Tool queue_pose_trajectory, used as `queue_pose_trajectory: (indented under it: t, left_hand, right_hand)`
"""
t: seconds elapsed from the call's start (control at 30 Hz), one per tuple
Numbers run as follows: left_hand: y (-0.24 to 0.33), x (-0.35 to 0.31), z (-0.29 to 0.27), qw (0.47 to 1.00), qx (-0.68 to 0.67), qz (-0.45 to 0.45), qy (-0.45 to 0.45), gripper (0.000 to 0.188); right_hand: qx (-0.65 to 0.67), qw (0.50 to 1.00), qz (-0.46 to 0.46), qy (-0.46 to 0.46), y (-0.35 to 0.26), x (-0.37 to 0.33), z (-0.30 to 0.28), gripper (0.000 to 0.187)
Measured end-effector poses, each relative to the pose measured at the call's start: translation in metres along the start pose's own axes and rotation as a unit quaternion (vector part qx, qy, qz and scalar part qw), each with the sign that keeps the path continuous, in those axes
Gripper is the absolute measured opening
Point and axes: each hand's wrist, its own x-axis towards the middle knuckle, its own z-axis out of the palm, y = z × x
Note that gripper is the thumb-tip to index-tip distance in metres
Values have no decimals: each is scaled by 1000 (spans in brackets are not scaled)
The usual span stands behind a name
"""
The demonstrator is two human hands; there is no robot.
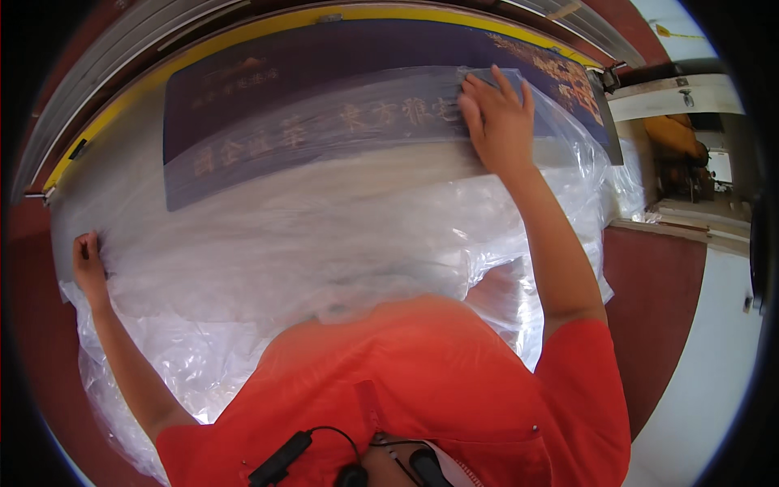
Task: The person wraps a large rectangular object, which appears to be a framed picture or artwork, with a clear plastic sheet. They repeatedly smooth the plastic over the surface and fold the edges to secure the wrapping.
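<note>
Clear film (292, 243) covers the lower part of the dark panel (365, 49), my right hand (499, 114) spread over it, my left hand (88, 258) curled, pinching or not I cannot tell; uneven pulling could wrinkle the film.

Floor (653, 300): dark red, visible at both sides. Metal rails (97, 69): silver-grey, upper left. Crossbar (677, 98): off-white, right. Beyond it, a dim recess containing a mustard-coloured object (672, 136) and a bright patch (720, 166). Pale surface (722, 349): lower right.
</note>
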Motion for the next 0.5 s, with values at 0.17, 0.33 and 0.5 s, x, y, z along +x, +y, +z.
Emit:
queue_pose_trajectory:
  t: [0.17, 0.33, 0.5]
  left_hand:
    - [-25, -21, -61, 886, -431, -164, -41, 19]
    - [0, -55, -96, 877, -468, -23, -107, 21]
    - [59, -22, -97, 847, -450, -177, 219, 22]
  right_hand:
    - [141, 978, 155, 8, 20, 26, 19, 15]
    - [35, 995, 54, 81, 9, 29, 16, 17]
    - [541, 805, 235, 62, 7, 37, -9, 18]
